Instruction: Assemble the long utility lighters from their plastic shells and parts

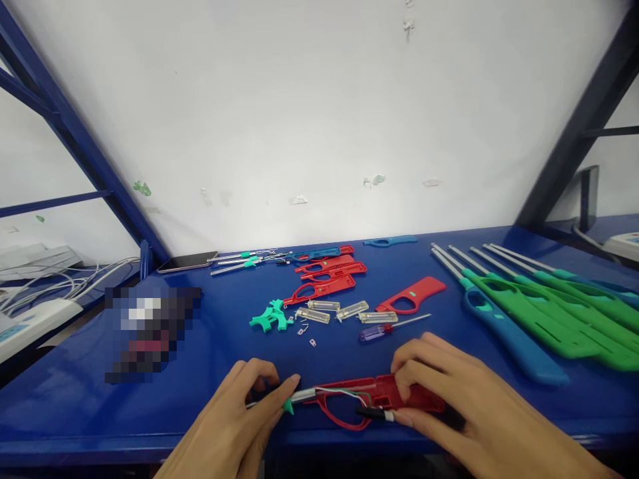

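A red lighter handle half (384, 391) lies near the table's front edge, its hollow side up. My left hand (234, 412) pinches a metal lighter tube (303, 396) at the handle's left end; a green plastic piece (288, 406) shows under the thumb. Thin white and green wires run from the tube to a black igniter (370, 413) with a white end. Between its thumb and fingers, my right hand (449, 392) grips the igniter's white end, while the fingertips rest on the wide part of the red handle half. Whatever lies under the right palm is hidden.
Beyond my hands lie a screwdriver (377, 331), clear fuel tanks (378, 317), green triggers (272, 316) and red handle halves (329, 287). Finished-looking green lighters (554, 332) and a blue lighter (514, 339) fill the right. Metal tubes (234, 266) and a tablet-like device (187, 262) sit at back left.
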Demonstrator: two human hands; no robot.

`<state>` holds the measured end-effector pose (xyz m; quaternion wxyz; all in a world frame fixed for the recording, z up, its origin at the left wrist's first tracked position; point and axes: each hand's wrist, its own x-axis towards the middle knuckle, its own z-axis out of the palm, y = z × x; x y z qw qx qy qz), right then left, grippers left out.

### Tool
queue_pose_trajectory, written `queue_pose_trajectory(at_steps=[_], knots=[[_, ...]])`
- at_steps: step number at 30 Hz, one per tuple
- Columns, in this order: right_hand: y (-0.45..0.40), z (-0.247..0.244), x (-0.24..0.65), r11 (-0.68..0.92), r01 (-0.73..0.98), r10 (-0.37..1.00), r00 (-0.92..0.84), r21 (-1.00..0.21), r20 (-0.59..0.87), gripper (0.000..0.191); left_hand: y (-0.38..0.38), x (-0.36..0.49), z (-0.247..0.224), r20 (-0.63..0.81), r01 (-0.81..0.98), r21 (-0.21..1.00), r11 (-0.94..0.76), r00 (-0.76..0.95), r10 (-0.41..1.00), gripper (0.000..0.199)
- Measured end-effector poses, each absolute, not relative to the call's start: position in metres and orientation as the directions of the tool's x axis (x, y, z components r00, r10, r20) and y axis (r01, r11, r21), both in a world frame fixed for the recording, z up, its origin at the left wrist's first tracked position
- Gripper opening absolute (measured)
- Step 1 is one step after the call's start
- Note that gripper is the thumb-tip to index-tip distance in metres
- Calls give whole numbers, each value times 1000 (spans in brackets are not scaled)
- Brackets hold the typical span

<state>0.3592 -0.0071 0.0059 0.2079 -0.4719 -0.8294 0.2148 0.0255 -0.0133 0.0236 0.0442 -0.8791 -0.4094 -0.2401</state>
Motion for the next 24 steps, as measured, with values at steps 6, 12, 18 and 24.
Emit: queue_pose_trajectory(at_steps=[6,12,18,24], knots=[[-5,8,358,452,712,873,-477,-537,103,30,-14,32,16,527,752,151,-641,487,696,31],[-6,9,359,448,715,876,-471,-536,103,30,-10,32,9,495,697,244,-675,509,704,28],[-7,7,360,460,697,871,-474,-551,128,28,-9,32,2,541,648,279,-709,504,673,33],[-6,5,361,486,687,866,-462,-540,191,22,-10,25,6,482,669,239,-704,547,684,47]])
